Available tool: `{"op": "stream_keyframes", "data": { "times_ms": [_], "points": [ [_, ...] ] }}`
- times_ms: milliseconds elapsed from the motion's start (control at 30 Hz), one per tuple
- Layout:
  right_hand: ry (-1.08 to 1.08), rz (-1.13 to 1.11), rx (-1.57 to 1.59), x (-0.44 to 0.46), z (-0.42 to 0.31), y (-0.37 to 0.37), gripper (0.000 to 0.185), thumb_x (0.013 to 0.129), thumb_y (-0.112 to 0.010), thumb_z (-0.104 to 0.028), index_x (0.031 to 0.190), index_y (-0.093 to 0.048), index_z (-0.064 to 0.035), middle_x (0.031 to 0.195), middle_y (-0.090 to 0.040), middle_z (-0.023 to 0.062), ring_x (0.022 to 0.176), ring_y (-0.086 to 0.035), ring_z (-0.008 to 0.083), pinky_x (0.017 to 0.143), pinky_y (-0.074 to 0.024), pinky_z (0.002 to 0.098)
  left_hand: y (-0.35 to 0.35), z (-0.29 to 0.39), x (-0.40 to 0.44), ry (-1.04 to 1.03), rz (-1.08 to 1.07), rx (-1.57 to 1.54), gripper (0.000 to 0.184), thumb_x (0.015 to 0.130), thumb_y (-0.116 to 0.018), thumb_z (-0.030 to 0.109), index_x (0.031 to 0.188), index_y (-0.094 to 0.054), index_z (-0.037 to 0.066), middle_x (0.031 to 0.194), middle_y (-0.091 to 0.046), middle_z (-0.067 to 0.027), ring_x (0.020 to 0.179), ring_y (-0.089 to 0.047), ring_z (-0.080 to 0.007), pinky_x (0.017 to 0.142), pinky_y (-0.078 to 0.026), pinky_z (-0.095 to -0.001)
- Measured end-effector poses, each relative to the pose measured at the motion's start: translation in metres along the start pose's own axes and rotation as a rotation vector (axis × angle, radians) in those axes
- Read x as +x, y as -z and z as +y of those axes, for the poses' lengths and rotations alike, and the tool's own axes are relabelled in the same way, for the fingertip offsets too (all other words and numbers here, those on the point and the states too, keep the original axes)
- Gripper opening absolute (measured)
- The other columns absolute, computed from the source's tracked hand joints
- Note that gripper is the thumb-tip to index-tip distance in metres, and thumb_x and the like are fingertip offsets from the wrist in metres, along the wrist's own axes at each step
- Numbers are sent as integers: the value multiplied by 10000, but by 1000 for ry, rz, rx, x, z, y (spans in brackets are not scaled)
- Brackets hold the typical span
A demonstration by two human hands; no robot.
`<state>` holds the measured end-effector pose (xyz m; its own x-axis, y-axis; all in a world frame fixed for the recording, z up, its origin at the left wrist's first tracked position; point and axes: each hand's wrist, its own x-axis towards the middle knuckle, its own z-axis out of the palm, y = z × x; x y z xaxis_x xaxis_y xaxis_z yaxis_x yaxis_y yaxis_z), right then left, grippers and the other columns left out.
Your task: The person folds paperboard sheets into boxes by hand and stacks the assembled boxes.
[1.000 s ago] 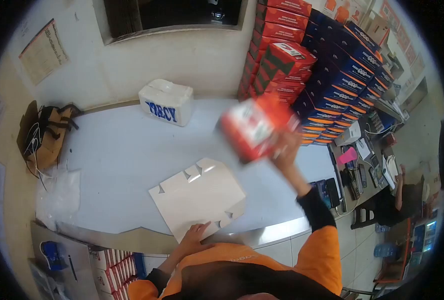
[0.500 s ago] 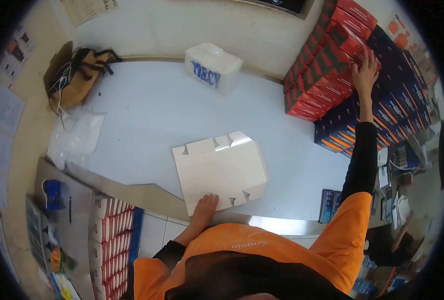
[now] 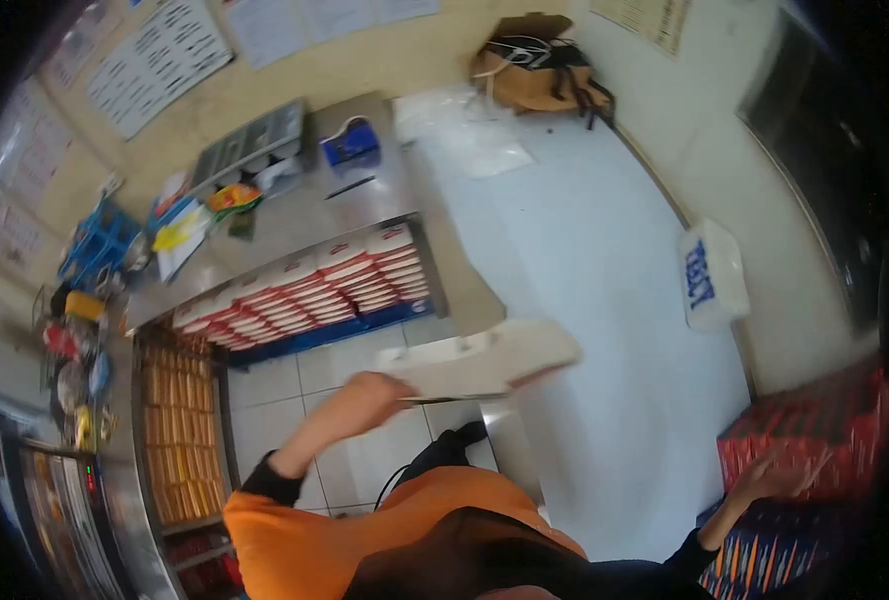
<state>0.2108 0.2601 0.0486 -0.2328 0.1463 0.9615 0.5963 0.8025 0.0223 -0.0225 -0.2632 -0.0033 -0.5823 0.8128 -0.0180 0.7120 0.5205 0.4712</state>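
My left hand (image 3: 373, 400) grips one end of a flat, cream-coloured cardboard box blank (image 3: 485, 362). The blank is raised over the gap between the white table and the steel counter, seen nearly edge-on and blurred, with notches along its far edge. Out to the right, my right hand (image 3: 777, 476) has its fingers spread in front of the stacked red boxes (image 3: 815, 425); whether it touches them I cannot tell. Dark blue boxes with orange stripes (image 3: 770, 555) stand just below that hand.
A plastic-wrapped white pack (image 3: 715, 275) with blue lettering sits by the wall on the white table (image 3: 595, 240). An open brown carton (image 3: 540, 75) is at the table's far end. The steel counter (image 3: 300, 215) holds a blue tape dispenser (image 3: 350, 145), above shelves of folded red-and-white cartons (image 3: 315, 290).
My view has swung left. My left hand has picked the blank up off the table and carried it left. My right hand remains by the box stacks, with fingers now spread.
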Motion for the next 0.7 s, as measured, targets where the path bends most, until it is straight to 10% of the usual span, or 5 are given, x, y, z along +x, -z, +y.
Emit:
{"op": "stream_keyframes", "data": {
  "times_ms": [167, 367, 567, 700],
  "points": [
    [-73, -133, 224, -11, -71, -10, 465, 891, -552, -123, 1272, -376, 77, 1360, -358, 211, 1271, -381, 328, 1072, -325, 479, 53, -24, -114, 471, -359, 157, 211, 774, -668, 190, 933, -683, 52, 836, -659, -160, 830, -614, -369, 706, -485, -442],
    [-170, -111, 613, -8, -133, -37, 462, 899, -501, -32, 1290, -269, 48, 1362, -349, 223, 1271, -376, 345, 1079, -305, 503, 28, -186, -123, 542, -912, 89, 364, 734, -708, 340, 942, -680, 42, 816, -667, -155, 734, -629, -299, 667, -469, -418],
    [-246, -62, 777, 1, -163, -40, 469, 879, -486, 30, 1251, -207, -37, 1350, -360, 231, 1262, -386, 351, 1086, -278, 518, 96, -342, -22, 537, -66, 380, 343, 717, -694, 338, 866, -667, 31, 857, -650, -208, 809, -629, -366, 723, -488, -442],
    [-206, -85, 770, 2, -153, -28, 468, 885, -481, 23, 1256, -204, -41, 1336, -373, 235, 1250, -397, 346, 1088, -273, 514, 101, -353, 15, 483, -12, 487, 293, 739, -691, 295, 824, -677, 16, 771, -646, -201, 746, -620, -375, 691, -477, -445]
  ]
}}
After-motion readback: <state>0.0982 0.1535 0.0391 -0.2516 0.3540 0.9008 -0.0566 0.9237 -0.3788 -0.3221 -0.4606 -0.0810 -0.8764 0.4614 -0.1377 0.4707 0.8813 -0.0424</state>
